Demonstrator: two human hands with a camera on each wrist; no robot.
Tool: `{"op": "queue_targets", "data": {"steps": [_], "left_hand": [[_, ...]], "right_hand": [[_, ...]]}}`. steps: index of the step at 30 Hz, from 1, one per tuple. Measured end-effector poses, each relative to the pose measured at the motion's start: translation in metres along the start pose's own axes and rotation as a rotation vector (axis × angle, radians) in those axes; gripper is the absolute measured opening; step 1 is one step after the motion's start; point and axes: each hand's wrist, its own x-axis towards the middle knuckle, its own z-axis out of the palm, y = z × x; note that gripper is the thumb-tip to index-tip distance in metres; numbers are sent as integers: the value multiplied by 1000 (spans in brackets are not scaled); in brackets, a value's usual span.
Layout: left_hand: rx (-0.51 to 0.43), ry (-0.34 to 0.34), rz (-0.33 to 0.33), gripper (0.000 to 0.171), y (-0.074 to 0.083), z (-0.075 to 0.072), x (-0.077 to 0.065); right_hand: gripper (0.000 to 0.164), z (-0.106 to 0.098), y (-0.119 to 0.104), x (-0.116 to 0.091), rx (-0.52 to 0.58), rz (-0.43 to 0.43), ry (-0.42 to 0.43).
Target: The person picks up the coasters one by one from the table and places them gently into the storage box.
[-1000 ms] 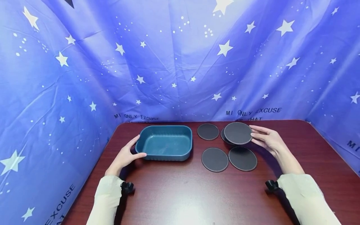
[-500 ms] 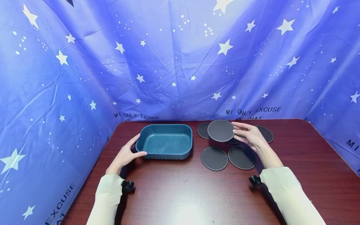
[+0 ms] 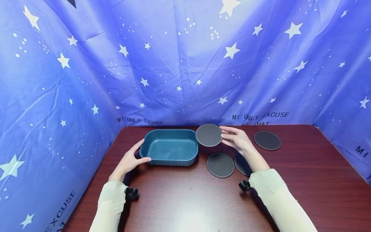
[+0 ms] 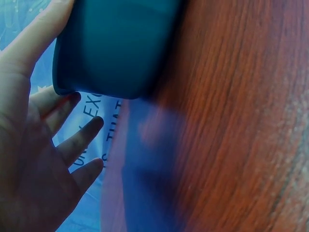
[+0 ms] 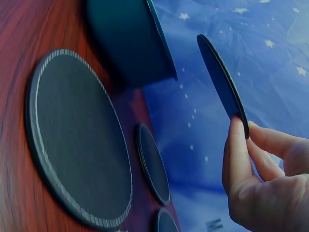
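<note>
A teal rectangular container stands on the table at centre left. My left hand holds its left end, thumb at the near rim and fingers at the far corner; in the left wrist view the other fingers are spread off it. My right hand pinches a round black coaster by its right edge, raised above the table just right of the container. In the right wrist view that coaster is tilted nearly edge-on between thumb and fingers.
Black coasters with stitched edges lie flat nearby: a near coaster, a coaster partly under my right wrist, and a far-right coaster. Another is mostly hidden behind my right hand. Star-printed blue cloth hangs behind the table.
My right hand has moved left with the coaster, from over the right-hand coasters to beside the container's right end. The far-right coaster is uncovered. My left hand and the container have stayed put.
</note>
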Motion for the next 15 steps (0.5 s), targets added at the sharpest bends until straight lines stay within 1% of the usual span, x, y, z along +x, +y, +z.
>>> {"op": "queue_targets", "data": {"steps": [7, 11, 15], "left_hand": [[-7, 3, -10, 96, 1, 0, 1], [-6, 2, -6, 95, 0, 0, 2], [2, 5, -2, 95, -2, 1, 2]], "right_hand": [[58, 23, 4, 8, -2, 27, -14], [57, 35, 6, 10, 16, 45, -11], [56, 47, 10, 13, 9, 45, -15]]}}
